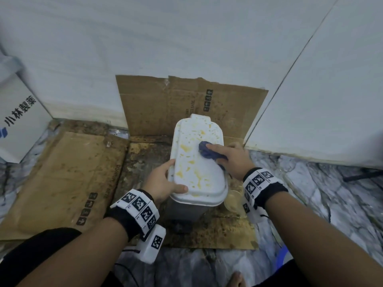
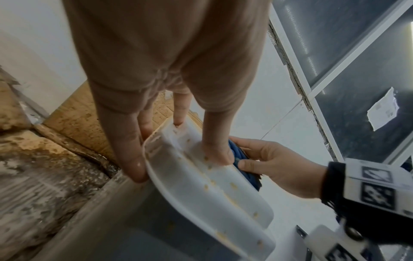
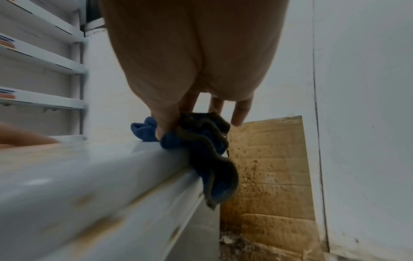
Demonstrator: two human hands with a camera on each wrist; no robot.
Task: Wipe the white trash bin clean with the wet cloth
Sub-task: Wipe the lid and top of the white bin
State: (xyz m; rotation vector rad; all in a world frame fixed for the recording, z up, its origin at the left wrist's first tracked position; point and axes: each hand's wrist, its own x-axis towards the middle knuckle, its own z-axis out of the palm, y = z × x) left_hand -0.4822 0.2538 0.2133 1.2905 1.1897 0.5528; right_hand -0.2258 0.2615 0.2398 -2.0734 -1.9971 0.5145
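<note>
- Left hand [image 1: 163, 183] grips the near left corner of the white trash bin [image 1: 196, 162]: the thumb lies across the top of the lid, and the fingers curl round the lid's left edge.
- From the left wrist view, the left hand [image 2: 170, 74] has its thumb pressed on the lid's top while the fingers [image 2: 134, 159] hook under the rim of the white trash bin [image 2: 201, 185].
- Right hand [image 1: 234, 160] holds the wet cloth [image 1: 209, 152] down on the right side of the lid, fingers laid over the bunched blue fabric and the thumb off toward the bin's right edge.
- In the right wrist view, the right hand [image 3: 194, 61] pinches the wet cloth [image 3: 205, 150], which is crumpled, dark and soiled along its folds, and partly hangs over the lid's right edge.
- Yellow stains and specks cover most of the lid's top, thickest on the left half and toward the near end.
- Stained cardboard [image 1: 228, 104] lies flattened on the floor under the bin and leans up against the pale wall behind it.
- Just right of the bin, a small clear plastic cup [image 1: 233, 200] sits on the cardboard.
- Well apart to the left stands a white box [image 1: 18, 119] with blue print.
</note>
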